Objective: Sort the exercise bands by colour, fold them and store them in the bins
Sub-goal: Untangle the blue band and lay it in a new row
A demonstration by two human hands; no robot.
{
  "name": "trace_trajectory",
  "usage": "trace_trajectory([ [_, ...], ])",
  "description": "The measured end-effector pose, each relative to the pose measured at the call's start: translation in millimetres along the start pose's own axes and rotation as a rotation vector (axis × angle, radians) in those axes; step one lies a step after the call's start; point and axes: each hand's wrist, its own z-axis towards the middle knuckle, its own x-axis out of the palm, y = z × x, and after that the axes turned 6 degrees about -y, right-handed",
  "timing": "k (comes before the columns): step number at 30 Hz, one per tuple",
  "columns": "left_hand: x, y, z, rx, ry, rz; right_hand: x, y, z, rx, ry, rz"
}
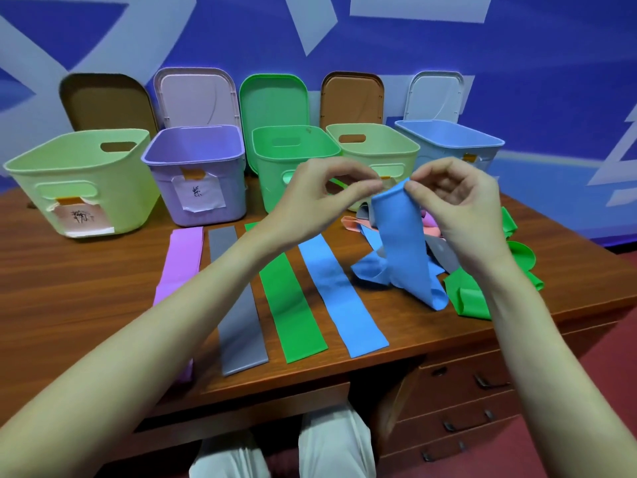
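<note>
Pinching the top edge of a blue band [401, 243], both hands hold it up over the desk [86, 288]. The left hand [310, 198] has thumb and forefinger closed on the edge's left corner, though the exact contact is hard to make out; the right hand [458, 201] nips the right corner with curled fingers. The band hangs below the hands, its lower loop touching the desk beside a heap [482, 270] of green, grey, pink and blue bands.

Just left of the held band, four bands lie flat side by side on the desk: a flat blue band [341, 298] nearest, then a green band [293, 305], a grey band [238, 305] and a purple band [181, 263] farthest.

Behind the held band stand five open bins in a row: a blue bin [448, 139], a pale green bin [375, 146], a green bin [286, 160], a purple bin [196, 167] and, farthest left, a lime bin [79, 181]. Lids [274, 101] lean against the wall behind them.
</note>
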Motion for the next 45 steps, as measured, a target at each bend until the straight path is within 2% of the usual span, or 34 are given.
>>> trace_trajectory([
  [4, 0.5, -3.3, 3.4, 0.103, 0.034, 0.102, 1.5, 2.4, 2.1, 0.010, 0.002, 0.006],
  [9, 1.2, -7.6, 18.1, 0.079, -0.055, 0.109, -0.7, -0.6, 4.3, -0.020, -0.119, 0.005],
  [11, -0.3, -10.2, 23.8, 0.043, -0.097, 0.017, -3.6, -5.7, 5.0, 0.017, 0.003, -0.015],
  [14, -1.9, -15.5, 30.3, 0.008, -0.160, -0.161, -3.1, -13.9, 4.4, 0.111, 0.290, -0.008],
  [18, -3.8, -21.1, 38.8, -0.023, -0.256, -0.238, 2.2, -16.6, 3.4, 0.113, 0.476, 0.012],
  [23, -1.9, -28.3, 52.0, -0.064, -0.346, -0.286, 12.6, -18.3, 10.5, 0.123, 0.393, -0.062],
  [27, -7.3, -20.0, 60.5, -0.111, -0.463, -0.268, 14.1, -21.5, 15.5, 0.222, 0.368, 0.100],
  [30, -16.4, -9.9, 62.6, -0.211, -0.568, -0.303, 2.6, -29.1, 19.0, 0.345, 0.423, 0.147],
  [33, -25.5, -0.2, 61.3, -0.289, -0.602, -0.355, -5.7, -38.0, 20.8, 0.445, 0.545, 0.132],
  [38, -35.2, 11.8, 57.4, -0.360, -0.588, -0.428, -9.2, -46.5, 18.1, 0.471, 0.656, 0.393],
  [41, -38.4, 19.2, 55.4, -0.372, -0.625, -0.433, -11.7, -58.3, 17.0, 0.507, 0.652, 0.315],
  [45, -44.4, 28.7, 50.6, -0.328, -0.795, -0.330, -12.6, -68.9, 10.7, 0.570, 0.632, 0.262],
])
